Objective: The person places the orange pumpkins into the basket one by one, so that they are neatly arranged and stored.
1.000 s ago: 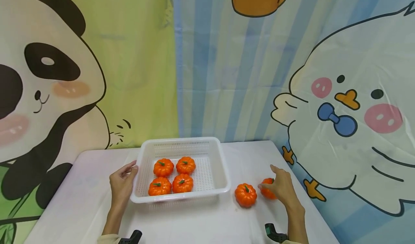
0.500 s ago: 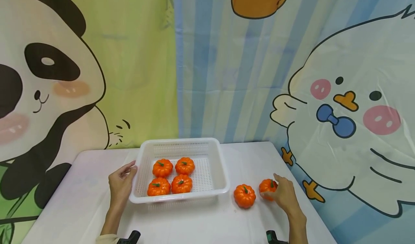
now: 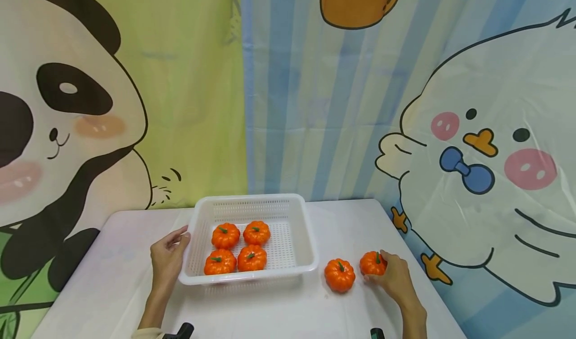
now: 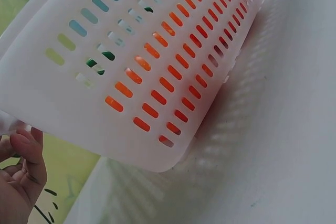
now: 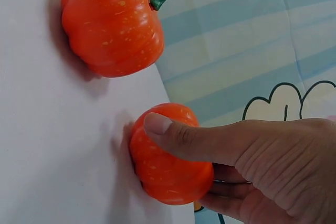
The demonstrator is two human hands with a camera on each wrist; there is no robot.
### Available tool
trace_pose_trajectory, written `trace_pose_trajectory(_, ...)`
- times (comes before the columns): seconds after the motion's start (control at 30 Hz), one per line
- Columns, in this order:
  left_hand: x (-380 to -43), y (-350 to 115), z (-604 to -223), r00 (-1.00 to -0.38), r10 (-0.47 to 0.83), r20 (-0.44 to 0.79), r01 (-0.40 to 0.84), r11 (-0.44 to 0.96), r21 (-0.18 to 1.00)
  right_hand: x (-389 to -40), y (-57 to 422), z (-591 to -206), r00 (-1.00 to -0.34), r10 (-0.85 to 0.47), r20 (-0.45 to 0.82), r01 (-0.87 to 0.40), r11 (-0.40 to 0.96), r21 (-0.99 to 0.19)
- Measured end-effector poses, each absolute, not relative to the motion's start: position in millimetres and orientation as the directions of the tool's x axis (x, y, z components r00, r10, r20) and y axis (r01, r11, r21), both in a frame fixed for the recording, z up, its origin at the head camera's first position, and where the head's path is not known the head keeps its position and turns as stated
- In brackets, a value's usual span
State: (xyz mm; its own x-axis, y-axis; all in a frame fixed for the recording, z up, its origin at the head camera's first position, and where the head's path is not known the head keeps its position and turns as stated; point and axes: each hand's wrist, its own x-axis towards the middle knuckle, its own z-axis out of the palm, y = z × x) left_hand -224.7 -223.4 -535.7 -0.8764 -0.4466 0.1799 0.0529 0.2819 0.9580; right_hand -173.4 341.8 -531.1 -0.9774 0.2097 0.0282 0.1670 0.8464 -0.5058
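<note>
My left hand [image 3: 168, 256] holds the left rim of a white plastic basket [image 3: 299, 268]. Its thumb and fingers show at that rim in the left wrist view. Inside the basket's left half sit several small orange pumpkins [image 3: 226, 235] with green stems. My right hand [image 3: 398, 279] grips another orange pumpkin [image 5: 170, 179] on the table, right of the basket. The thumb lies across this pumpkin in the right wrist view, and the other fingers are partly hidden behind it. One more pumpkin [image 3: 339, 275] stands between the basket and the held one.
A white-covered table [image 3: 252, 311] bears everything, its right edge passing close beyond my right hand. Behind it hangs a cartoon curtain [image 3: 310, 104] with a panda and a white bird. Slots in the basket wall [image 4: 79, 114] show pumpkins through them.
My right hand has drawn back from over the far-right pumpkin to its right side and now grips it. The left hand stays at the basket rim.
</note>
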Motion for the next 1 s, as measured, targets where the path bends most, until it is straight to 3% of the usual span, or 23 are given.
trace_pose_trajectory(1.0, -225.3, -223.6, -535.2, -0.873, -0.457, 0.172, 0.036, 0.291, 0.956, -172.9, 330.1, -514.3, -0.978, 0.164, 0.131, 0.068, 0.839, -0.54)
